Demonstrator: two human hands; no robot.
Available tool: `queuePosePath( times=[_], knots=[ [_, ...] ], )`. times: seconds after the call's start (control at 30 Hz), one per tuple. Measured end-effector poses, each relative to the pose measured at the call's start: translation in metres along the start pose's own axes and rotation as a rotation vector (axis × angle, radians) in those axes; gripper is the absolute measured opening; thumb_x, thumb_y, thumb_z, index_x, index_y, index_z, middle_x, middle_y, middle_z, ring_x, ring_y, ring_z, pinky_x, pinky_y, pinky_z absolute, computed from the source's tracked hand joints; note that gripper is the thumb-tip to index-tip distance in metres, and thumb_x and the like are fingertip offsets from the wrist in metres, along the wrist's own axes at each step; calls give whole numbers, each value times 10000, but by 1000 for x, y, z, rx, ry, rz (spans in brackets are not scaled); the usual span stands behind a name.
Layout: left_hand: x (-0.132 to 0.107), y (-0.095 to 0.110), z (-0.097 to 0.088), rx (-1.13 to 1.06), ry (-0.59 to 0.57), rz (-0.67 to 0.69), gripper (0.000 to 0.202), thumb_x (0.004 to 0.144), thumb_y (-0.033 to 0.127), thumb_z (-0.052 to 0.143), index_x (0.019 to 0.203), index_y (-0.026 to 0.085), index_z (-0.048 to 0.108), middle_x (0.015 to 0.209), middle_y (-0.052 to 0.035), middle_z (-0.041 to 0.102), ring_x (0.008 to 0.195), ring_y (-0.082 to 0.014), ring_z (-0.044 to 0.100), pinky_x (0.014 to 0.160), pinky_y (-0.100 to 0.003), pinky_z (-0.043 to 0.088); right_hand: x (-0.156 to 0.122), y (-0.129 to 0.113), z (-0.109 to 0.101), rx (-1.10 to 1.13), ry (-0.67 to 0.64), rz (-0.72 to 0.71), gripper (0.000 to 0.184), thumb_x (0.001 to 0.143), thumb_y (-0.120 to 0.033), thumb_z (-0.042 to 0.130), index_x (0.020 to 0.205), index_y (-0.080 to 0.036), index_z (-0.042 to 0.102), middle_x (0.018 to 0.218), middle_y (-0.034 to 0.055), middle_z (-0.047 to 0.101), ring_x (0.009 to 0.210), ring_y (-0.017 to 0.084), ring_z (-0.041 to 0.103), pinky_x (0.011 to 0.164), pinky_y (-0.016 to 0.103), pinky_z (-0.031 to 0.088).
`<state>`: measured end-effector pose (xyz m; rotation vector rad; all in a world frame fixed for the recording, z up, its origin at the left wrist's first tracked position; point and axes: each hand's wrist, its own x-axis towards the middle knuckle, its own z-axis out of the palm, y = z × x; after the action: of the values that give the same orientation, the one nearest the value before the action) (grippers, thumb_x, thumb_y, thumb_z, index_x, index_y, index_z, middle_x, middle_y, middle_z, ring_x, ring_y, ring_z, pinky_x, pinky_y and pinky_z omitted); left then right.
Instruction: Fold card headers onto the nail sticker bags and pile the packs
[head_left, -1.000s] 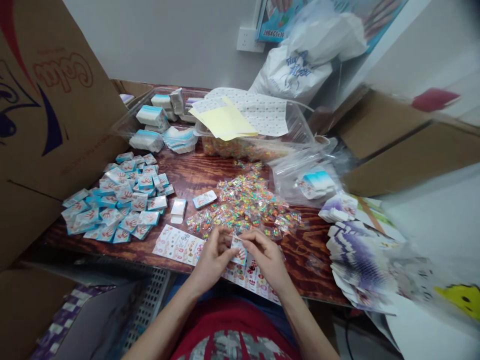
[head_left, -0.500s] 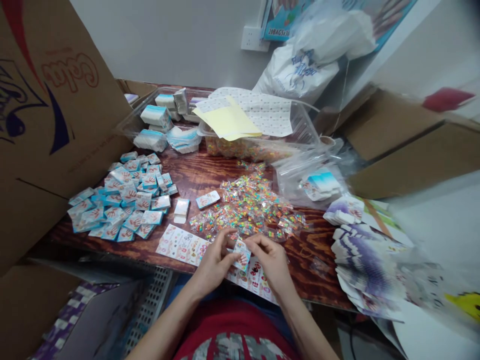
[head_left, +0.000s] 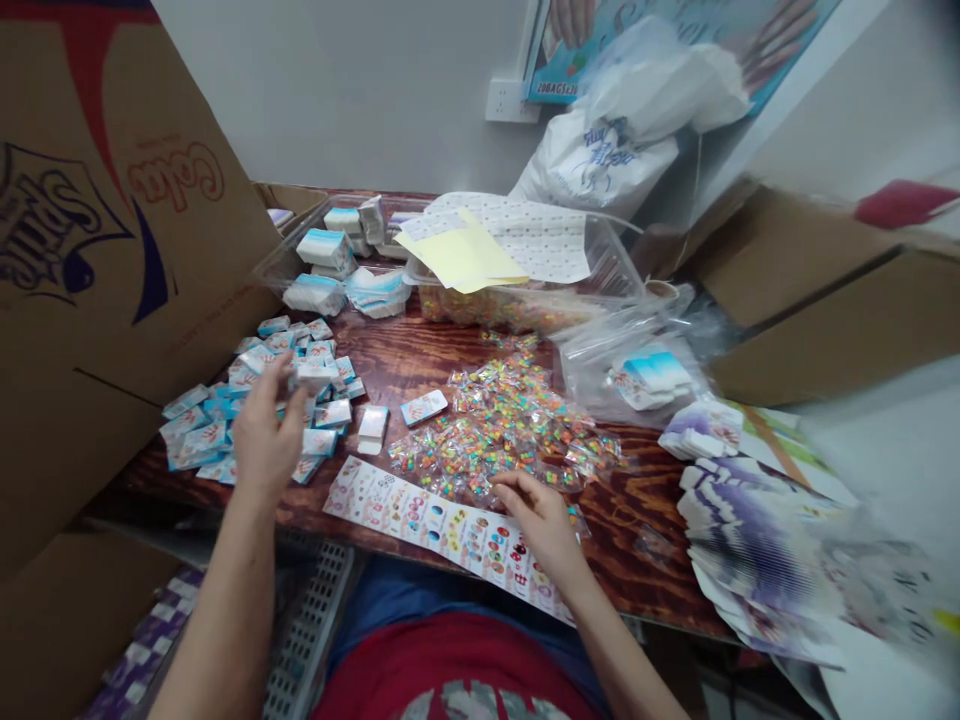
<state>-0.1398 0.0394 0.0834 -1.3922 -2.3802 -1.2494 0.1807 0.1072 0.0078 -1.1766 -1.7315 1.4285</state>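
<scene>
My left hand [head_left: 268, 430] is over the heap of small blue-and-white boxes [head_left: 206, 440] on the left. Motion blurs its fingers, and I cannot tell if a box is between them. Loosely bent, my right hand [head_left: 536, 515] is at the near edge of the pile of clear packets with colourful pieces [head_left: 510, 400]. Nothing shows in its fingers, which are apart. Below it lies a long printed sticker sheet [head_left: 427, 525], partly covered by that hand. Between heap and pile are an upright-looking box with an open flap [head_left: 373, 430] and a flat box [head_left: 424, 407].
A large cardboard carton [head_left: 150, 250] walls off the left. Behind, clear trays [head_left: 270, 265] hold stacked cartons and packets, with yellow paper [head_left: 461, 255] on top. Plastic bags [head_left: 600, 350] and purple-white flattened cartons [head_left: 742, 540] lie right. The table's front edge is close to my body.
My left hand has gone from the middle to the box heap on the left. The small box both hands held is no longer at my right hand, which has stayed near the packets.
</scene>
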Motion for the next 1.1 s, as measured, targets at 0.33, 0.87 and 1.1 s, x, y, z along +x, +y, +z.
queuePosePath(
  times=[0.33, 0.87, 1.1],
  knots=[
    [-92, 43, 48, -248, -678, 253, 134, 907, 260, 559, 1001, 227, 650, 1174, -75, 631, 1151, -237, 566, 998, -426, 459, -14, 5, -21, -577, -88, -108, 114, 853, -204, 575, 743, -221, 601, 821, 42, 617, 850, 254, 569, 743, 360, 417],
    [-125, 52, 86, -250, -638, 285, 63, 898, 155, 560, 920, 186, 610, 965, -57, 620, 956, -215, 554, 872, -383, 465, 2, -5, 1, -685, -296, -199, 172, 859, -121, 575, 704, -194, 587, 780, 23, 616, 824, 202, 534, 742, 305, 357],
    [-119, 71, 65, -38, -348, 382, 310, 942, 154, 482, 1238, 193, 565, 1364, -130, 537, 1333, -272, 422, 1168, -569, 145, 11, -28, 2, -381, -312, -183, 174, 871, -109, 563, 726, -186, 621, 759, 15, 608, 786, 183, 560, 722, 284, 389]
  ],
)
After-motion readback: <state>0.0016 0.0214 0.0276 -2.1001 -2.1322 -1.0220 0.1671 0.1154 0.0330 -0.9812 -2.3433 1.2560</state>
